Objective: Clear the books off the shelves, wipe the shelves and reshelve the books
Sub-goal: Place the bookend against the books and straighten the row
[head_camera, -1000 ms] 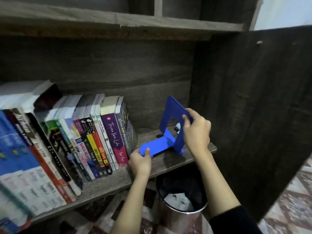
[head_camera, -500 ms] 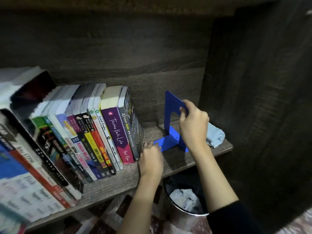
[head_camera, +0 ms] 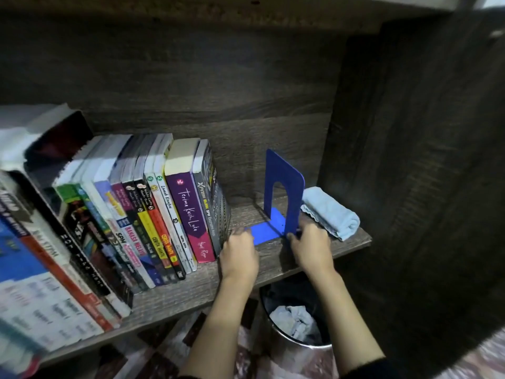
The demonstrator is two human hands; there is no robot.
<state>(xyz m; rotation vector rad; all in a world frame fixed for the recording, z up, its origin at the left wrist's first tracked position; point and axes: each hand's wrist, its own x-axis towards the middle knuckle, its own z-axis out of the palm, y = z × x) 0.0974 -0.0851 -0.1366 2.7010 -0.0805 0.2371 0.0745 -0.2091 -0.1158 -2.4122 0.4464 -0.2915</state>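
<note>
A row of books [head_camera: 153, 214] stands leaning left on the wooden shelf [head_camera: 191, 294], with a grey book [head_camera: 216, 212] at its right end. To its right a blue metal bookend [head_camera: 284, 192] stands upright on the shelf, its flat foot pointing toward the books. My right hand [head_camera: 311, 250] grips the bottom front corner of the bookend's upright plate. My left hand [head_camera: 239, 255] rests on the tip of the foot, touching the lower edge of the grey book. A folded light-blue cloth [head_camera: 332, 212] lies on the shelf behind the bookend.
The shelf's dark side panel [head_camera: 410, 173] rises close to the right of the cloth. Below the shelf stands a round metal bin [head_camera: 297, 332] with crumpled paper inside. A patterned floor shows under the shelf.
My right hand slid down from the bookend's top to its bottom corner. The bookend went from tilted to upright on the shelf. My left hand moved against the grey book.
</note>
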